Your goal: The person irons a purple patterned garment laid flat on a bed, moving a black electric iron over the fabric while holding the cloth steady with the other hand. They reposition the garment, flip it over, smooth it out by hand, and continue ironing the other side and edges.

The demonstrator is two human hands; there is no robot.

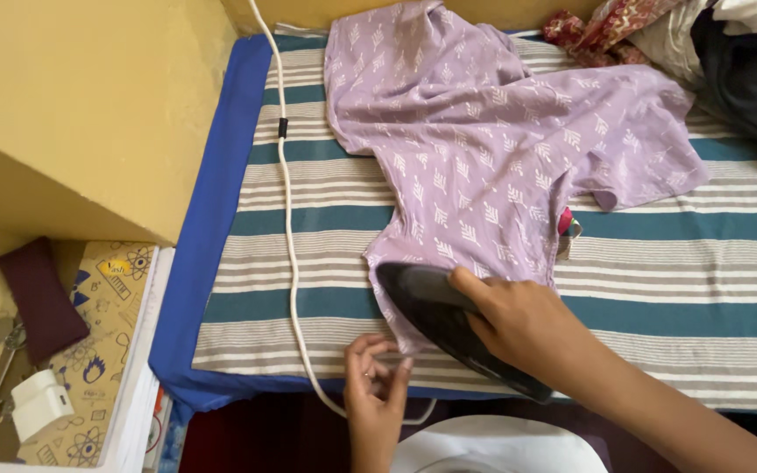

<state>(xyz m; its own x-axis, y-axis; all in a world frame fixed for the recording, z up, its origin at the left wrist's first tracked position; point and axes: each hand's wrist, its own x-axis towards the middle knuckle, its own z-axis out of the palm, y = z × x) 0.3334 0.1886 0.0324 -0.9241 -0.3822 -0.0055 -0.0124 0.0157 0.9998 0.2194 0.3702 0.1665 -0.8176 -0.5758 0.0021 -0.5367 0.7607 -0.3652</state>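
On the striped cloth [659,289], a black iron [449,324] is gripped by the curled fingers of the right hand [519,320] over the lilac garment [484,149], whose near edge is pinched by the left hand [377,385] beside the white cord [289,219].

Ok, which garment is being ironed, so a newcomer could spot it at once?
Start at the striped cloth covering the work surface. Spread across its middle lies a lilac top printed with small white leaf shapes, the iron on its lower edge. The heaped clothes in the far corner are darker and crumpled.
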